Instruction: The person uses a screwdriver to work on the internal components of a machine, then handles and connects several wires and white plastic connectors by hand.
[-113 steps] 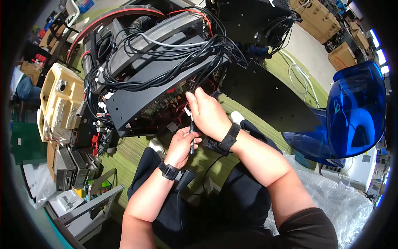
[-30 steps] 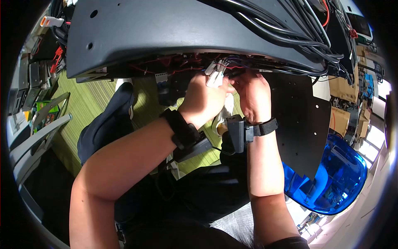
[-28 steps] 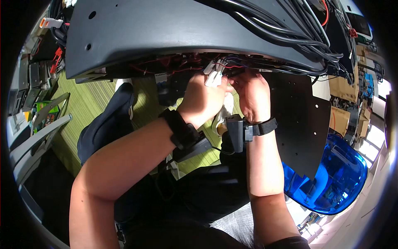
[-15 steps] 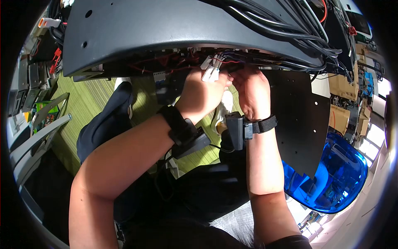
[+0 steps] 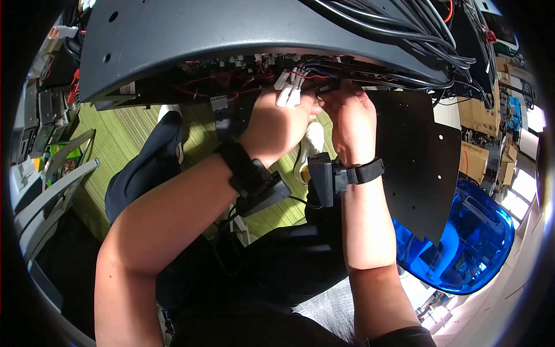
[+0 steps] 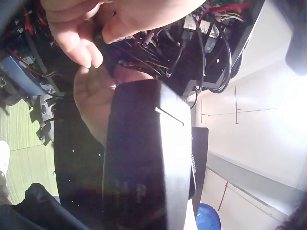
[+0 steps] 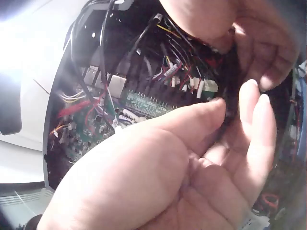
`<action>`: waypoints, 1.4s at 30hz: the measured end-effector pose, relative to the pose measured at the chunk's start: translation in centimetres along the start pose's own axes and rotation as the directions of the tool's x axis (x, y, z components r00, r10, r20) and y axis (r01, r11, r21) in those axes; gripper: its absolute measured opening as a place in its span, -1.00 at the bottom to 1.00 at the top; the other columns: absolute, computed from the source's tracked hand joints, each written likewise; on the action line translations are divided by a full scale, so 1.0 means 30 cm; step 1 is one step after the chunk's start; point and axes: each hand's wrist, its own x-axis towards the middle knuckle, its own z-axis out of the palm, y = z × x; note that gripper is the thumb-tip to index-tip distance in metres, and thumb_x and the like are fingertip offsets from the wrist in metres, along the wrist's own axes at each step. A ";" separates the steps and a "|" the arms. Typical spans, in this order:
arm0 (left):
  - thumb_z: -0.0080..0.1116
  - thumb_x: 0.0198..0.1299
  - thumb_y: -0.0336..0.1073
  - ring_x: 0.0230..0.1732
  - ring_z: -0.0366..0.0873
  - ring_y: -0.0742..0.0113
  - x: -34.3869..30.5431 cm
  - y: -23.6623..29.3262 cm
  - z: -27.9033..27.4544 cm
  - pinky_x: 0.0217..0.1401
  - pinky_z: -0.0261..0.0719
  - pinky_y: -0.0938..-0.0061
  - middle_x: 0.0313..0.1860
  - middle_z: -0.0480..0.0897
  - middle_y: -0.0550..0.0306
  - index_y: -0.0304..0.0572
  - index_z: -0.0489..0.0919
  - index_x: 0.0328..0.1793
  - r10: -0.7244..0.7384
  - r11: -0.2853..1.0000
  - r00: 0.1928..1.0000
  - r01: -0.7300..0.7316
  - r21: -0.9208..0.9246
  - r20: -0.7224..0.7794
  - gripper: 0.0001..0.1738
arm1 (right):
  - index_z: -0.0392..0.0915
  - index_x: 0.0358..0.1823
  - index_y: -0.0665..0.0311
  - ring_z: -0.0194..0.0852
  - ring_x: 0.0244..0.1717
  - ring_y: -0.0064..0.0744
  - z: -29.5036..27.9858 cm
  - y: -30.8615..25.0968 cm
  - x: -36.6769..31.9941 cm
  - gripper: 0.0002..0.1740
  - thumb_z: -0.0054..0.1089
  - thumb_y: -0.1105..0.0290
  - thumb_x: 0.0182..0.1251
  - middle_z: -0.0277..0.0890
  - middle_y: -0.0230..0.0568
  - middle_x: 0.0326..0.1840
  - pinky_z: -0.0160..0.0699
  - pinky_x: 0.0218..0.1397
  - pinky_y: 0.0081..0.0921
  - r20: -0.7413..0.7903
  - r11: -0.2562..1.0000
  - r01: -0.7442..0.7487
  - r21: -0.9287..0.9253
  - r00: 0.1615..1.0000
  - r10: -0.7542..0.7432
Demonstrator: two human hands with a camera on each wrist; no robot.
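Observation:
Both hands meet under the lower edge of a dark grey housing, amid its wiring. My left hand curls thumb and fingers around a thin black cable, mostly hidden by the fingers. Opposite it, my right hand pinches at the same cable, thumb bent toward the fingers; the fingertips of both hands nearly meet in the right wrist view. White connectors on wires hang over the back of the left hand. Behind the hands, a green circuit board with plugs shows inside the housing.
A bundle of black cables lies over the housing. A black perforated panel stands right of the right hand, with a transparent blue shell beyond it. Wrist-camera cords hang between the forearms. Green carpet lies below.
Earlier the hands held a black cable in front of the housing; now they are up under its edge, with the head closer. Over the last second, the hands stay together while the view shifts slightly.

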 end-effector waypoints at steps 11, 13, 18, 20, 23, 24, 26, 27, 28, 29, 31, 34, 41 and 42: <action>0.01 0.29 -0.39 -0.15 0.65 0.25 -0.006 0.012 0.007 -0.03 0.62 0.51 -0.18 0.65 -0.13 -0.55 0.55 -0.10 -0.023 0.998 0.999 0.024 -0.052 0.025 -0.74 | 0.42 -0.16 0.36 0.49 -0.47 -0.58 0.009 -0.005 -0.005 -0.79 -0.16 0.37 0.47 0.56 -0.25 -0.36 0.44 -0.36 -0.63 -0.024 0.999 0.040 0.015 0.999 -0.040; 0.01 0.29 -0.40 -0.15 0.65 0.25 -0.004 0.016 0.009 -0.04 0.63 0.51 -0.18 0.65 -0.13 -0.54 0.55 -0.10 -0.046 0.995 0.999 0.046 -0.087 0.007 -0.75 | 0.43 -0.16 0.34 0.50 -0.39 -0.51 0.002 -0.006 -0.008 -0.78 -0.12 0.33 0.46 0.56 -0.21 -0.31 0.46 -0.27 -0.57 -0.007 0.999 0.037 0.008 0.999 -0.037; 0.09 0.18 -0.39 -0.41 0.64 0.37 0.001 -0.008 0.013 -0.33 0.57 0.54 -0.44 0.68 0.04 -0.38 0.58 -0.36 0.010 0.989 0.998 -0.019 -0.144 -0.060 -0.83 | 0.43 -0.17 0.31 0.51 -0.33 -0.48 0.017 -0.015 -0.026 -0.78 -0.06 0.28 0.44 0.57 -0.21 -0.29 0.47 -0.19 -0.53 -0.020 0.999 0.047 -0.025 0.999 -0.048; 0.09 0.17 -0.39 -0.40 0.64 0.36 -0.004 0.006 0.005 -0.32 0.57 0.54 -0.44 0.68 0.04 -0.38 0.57 -0.35 0.004 0.991 0.998 -0.011 -0.133 -0.055 -0.84 | 0.43 -0.18 0.30 0.52 -0.34 -0.49 0.018 -0.016 -0.028 -0.78 -0.05 0.27 0.44 0.57 -0.23 -0.30 0.47 -0.20 -0.54 -0.007 0.996 0.072 -0.044 0.997 -0.072; 0.03 0.28 -0.40 -0.18 0.65 0.24 -0.011 0.030 -0.002 -0.08 0.64 0.51 -0.21 0.65 -0.12 -0.53 0.53 -0.09 -0.020 0.999 1.000 0.021 -0.044 0.011 -0.75 | 0.43 -0.18 0.30 0.53 -0.33 -0.49 0.013 -0.015 -0.027 -0.77 -0.04 0.27 0.44 0.58 -0.22 -0.30 0.48 -0.21 -0.54 -0.024 0.994 0.100 -0.049 0.995 -0.101; 0.03 0.28 -0.40 -0.18 0.66 0.24 -0.012 0.032 -0.001 -0.08 0.64 0.51 -0.21 0.65 -0.12 -0.53 0.52 -0.09 -0.026 0.998 1.000 0.027 -0.059 0.011 -0.75 | 0.43 -0.18 0.30 0.53 -0.33 -0.49 0.011 -0.014 -0.026 -0.77 -0.04 0.27 0.44 0.58 -0.22 -0.30 0.48 -0.21 -0.54 -0.024 0.994 0.100 -0.049 0.995 -0.102; 0.03 0.28 -0.40 -0.19 0.66 0.24 -0.011 0.028 0.000 -0.09 0.64 0.51 -0.21 0.65 -0.11 -0.53 0.52 -0.09 -0.031 0.997 0.999 0.032 -0.074 0.012 -0.75 | 0.43 -0.18 0.30 0.53 -0.33 -0.49 0.009 -0.013 -0.025 -0.77 -0.04 0.26 0.44 0.58 -0.21 -0.30 0.48 -0.21 -0.54 -0.004 0.994 0.106 -0.033 0.994 -0.106; 0.03 0.27 -0.40 -0.19 0.66 0.24 -0.005 0.020 0.000 -0.09 0.64 0.51 -0.21 0.65 -0.11 -0.52 0.52 -0.08 -0.018 0.997 1.000 0.018 -0.077 0.010 -0.76 | 0.43 -0.18 0.30 0.53 -0.33 -0.49 0.009 -0.015 -0.025 -0.77 -0.04 0.26 0.44 0.58 -0.21 -0.30 0.48 -0.21 -0.54 -0.004 0.994 0.106 -0.032 0.994 -0.107; 0.04 0.27 -0.40 -0.19 0.66 0.24 -0.002 0.013 -0.001 -0.09 0.64 0.50 -0.20 0.65 -0.11 -0.52 0.52 -0.08 -0.004 0.997 1.000 0.005 -0.080 0.008 -0.76 | 0.42 -0.18 0.31 0.52 -0.34 -0.48 0.011 -0.017 -0.027 -0.77 -0.04 0.26 0.44 0.58 -0.20 -0.30 0.47 -0.22 -0.54 -0.006 0.994 0.102 -0.031 0.995 -0.102; 0.04 0.27 -0.40 -0.19 0.66 0.24 -0.003 0.011 -0.002 -0.09 0.64 0.50 -0.20 0.65 -0.11 -0.52 0.52 -0.08 -0.004 0.997 1.000 0.004 -0.079 0.008 -0.76 | 0.42 -0.18 0.32 0.52 -0.34 -0.48 0.012 -0.018 -0.028 -0.77 -0.04 0.27 0.44 0.58 -0.20 -0.30 0.47 -0.22 -0.54 -0.008 0.995 0.097 -0.029 0.995 -0.097; 0.05 0.26 -0.40 -0.18 0.66 0.24 -0.003 0.008 -0.004 -0.08 0.64 0.50 -0.19 0.64 -0.11 -0.51 0.52 -0.07 -0.002 0.997 1.000 0.003 -0.083 0.012 -0.76 | 0.40 -0.17 0.33 0.54 -0.39 -0.52 0.011 -0.012 -0.030 -0.76 -0.09 0.27 0.46 0.58 -0.20 -0.32 0.49 -0.27 -0.58 -0.011 0.992 0.117 -0.040 0.993 -0.117; 0.05 0.25 -0.40 -0.17 0.65 0.24 -0.010 0.024 -0.004 -0.08 0.64 0.50 -0.19 0.65 -0.12 -0.52 0.52 -0.07 -0.021 0.992 1.000 0.023 -0.120 0.017 -0.75 | 0.38 -0.16 0.35 0.55 -0.44 -0.55 0.018 -0.020 -0.038 -0.75 -0.12 0.27 0.47 0.59 -0.21 -0.34 0.52 -0.32 -0.61 -0.015 0.988 0.148 -0.040 0.989 -0.148; 0.10 0.13 -0.40 -0.42 0.62 0.39 -0.007 0.010 0.013 -0.32 0.54 0.57 -0.45 0.66 0.07 -0.38 0.57 -0.37 -0.047 0.977 0.997 0.034 -0.211 -0.058 -0.86 | 0.41 -0.13 0.33 0.51 -0.36 -0.51 0.011 -0.016 -0.030 -0.80 -0.06 0.33 0.44 0.57 -0.20 -0.30 0.45 -0.25 -0.59 0.000 0.991 0.136 -0.016 0.991 -0.136; 0.10 0.13 -0.40 -0.41 0.62 0.38 -0.008 0.014 0.014 -0.31 0.55 0.57 -0.44 0.67 0.07 -0.38 0.58 -0.37 -0.046 0.975 0.997 0.030 -0.221 -0.068 -0.85 | 0.41 -0.13 0.33 0.51 -0.36 -0.51 0.010 -0.017 -0.028 -0.80 -0.06 0.33 0.44 0.57 -0.20 -0.30 0.45 -0.25 -0.59 -0.001 0.990 0.137 -0.016 0.991 -0.137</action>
